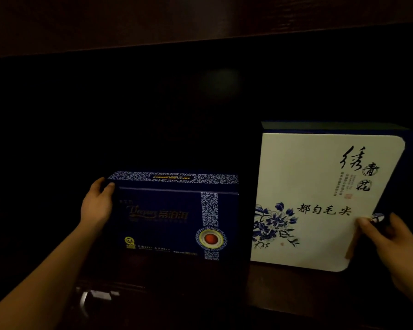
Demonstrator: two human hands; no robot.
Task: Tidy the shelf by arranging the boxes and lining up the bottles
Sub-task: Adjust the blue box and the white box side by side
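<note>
- I see two boxes standing upright on the dark wooden shelf [296, 296], side by side with a narrow gap between them.
- The dark blue box [172, 217] stands on the left, with gold lettering and a patterned blue-and-white band on its front.
- My left hand [97, 206] grips its upper left corner; the thumb lies on the front face and the fingers [98, 183] curl round the side, clamped on the box.
- The white box [320, 198] stands on the right and is taller, with blue flowers and black calligraphy on its front.
- My right hand [391, 236] holds its right edge low down, thumb on the white face and the other fingers curled at the edge.
- A small pale object [93, 296] sits lower left, too dim to tell.
- The recess behind the boxes is too dark to read.
</note>
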